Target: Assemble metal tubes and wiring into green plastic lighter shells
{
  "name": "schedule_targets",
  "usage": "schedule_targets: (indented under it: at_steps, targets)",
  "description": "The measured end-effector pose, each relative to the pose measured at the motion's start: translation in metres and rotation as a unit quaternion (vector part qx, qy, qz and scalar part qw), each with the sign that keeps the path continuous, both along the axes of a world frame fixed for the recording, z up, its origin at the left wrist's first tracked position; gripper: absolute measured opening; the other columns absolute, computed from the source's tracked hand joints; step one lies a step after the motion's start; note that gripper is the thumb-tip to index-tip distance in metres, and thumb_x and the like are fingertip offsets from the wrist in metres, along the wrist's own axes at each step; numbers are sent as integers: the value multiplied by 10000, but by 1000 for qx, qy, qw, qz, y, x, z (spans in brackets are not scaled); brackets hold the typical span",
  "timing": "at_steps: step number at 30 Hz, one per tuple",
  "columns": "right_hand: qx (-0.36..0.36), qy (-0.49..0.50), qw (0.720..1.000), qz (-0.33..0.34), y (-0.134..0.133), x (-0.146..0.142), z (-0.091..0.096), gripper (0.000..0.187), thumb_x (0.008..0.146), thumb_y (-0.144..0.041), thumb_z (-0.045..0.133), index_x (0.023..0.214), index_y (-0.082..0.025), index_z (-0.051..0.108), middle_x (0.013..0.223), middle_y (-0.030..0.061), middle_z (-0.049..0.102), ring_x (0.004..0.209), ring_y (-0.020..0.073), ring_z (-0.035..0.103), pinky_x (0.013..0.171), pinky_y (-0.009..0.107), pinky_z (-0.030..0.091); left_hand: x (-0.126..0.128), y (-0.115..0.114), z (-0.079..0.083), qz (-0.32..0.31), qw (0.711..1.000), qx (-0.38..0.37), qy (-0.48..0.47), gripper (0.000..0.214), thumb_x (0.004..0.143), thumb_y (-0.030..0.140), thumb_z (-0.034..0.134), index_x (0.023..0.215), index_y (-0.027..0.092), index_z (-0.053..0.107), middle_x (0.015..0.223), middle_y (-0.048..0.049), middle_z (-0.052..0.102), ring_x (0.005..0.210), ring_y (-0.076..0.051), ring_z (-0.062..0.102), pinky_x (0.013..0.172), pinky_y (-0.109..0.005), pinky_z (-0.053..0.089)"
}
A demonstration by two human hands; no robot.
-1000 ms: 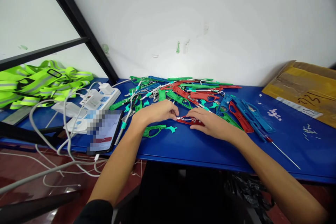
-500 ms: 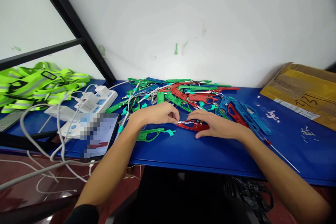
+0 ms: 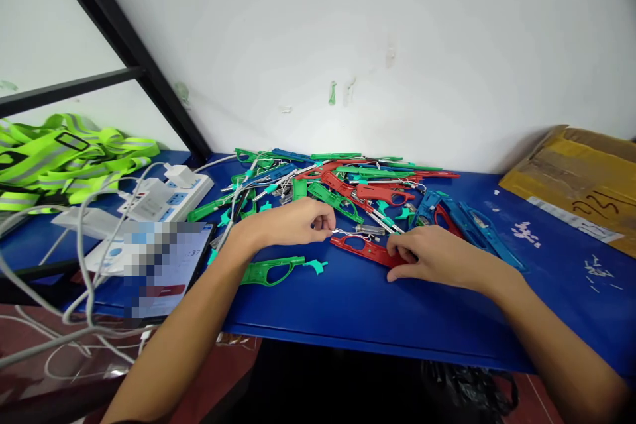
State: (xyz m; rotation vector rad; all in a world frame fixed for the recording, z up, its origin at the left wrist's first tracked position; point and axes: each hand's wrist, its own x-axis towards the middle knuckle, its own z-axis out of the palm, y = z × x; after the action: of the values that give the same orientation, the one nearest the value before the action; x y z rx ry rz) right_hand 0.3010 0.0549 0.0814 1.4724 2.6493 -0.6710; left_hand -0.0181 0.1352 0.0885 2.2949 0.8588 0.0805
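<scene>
My left hand (image 3: 301, 220) is closed in a pinch on the small white end of a thin wire (image 3: 342, 232). The wire runs right toward a clear tube-like part (image 3: 370, 230) lying just behind a red casing. This red plastic casing (image 3: 362, 250), shaped like half of a long stick-lighter shell with a trigger loop, lies on the blue table. My right hand (image 3: 422, 255) grips its right end between thumb and fingers, hiding that end. A green casing (image 3: 271, 271) with a turquoise trigger piece (image 3: 315, 266) rests near my left forearm.
Behind my hands lies a heap of green, red and blue casings (image 3: 342, 195) with metal rods. Blue casings (image 3: 489, 235) lie to the right, before a cardboard box (image 3: 571, 189). At left are a power strip (image 3: 196, 195), cables, a tablet-like screen (image 3: 183, 265) and neon straps (image 3: 74, 152).
The red casing has shifted right and toward me with my right hand. The wire, earlier lying along the casing, now shows behind it with the clear part. The view has shifted slightly.
</scene>
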Motion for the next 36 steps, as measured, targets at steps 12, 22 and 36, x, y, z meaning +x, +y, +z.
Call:
schedule_targets:
  at_steps: [12, 22, 36]
  targets:
    - [4, -10, 987, -158, 25, 77, 13, 711, 878, -922, 582, 690, -241, 659, 608, -3, 604, 572, 162, 496, 576, 314, 333, -6, 0, -9, 21, 999, 32, 11, 192, 944, 327, 654, 1040, 201, 763, 956, -56, 773, 815, -209, 710, 670, -293, 479]
    - [-53, -116, 972, -198, 3, 77, 17, 533, 899, -697, 664, 645, -229, 653, 603, 30, 620, 545, 174, 494, 548, 336, 333, -5, 1, -13, 17, 999, 45, 18, 208, 944, 321, 656, 1055, 202, 785, 925, -47, 770, 780, -202, 693, 663, -293, 461]
    - [-82, 81, 991, 63, -23, -5, 23, 299, 967, -551, 752, 934, -257, 709, 909, 0, 723, 785, 188, 644, 719, 320, 466, -6, -4, -5, 12, 1000, 21, -9, 190, 938, 290, 660, 1051, 185, 771, 962, -51, 785, 809, -184, 702, 674, -279, 472]
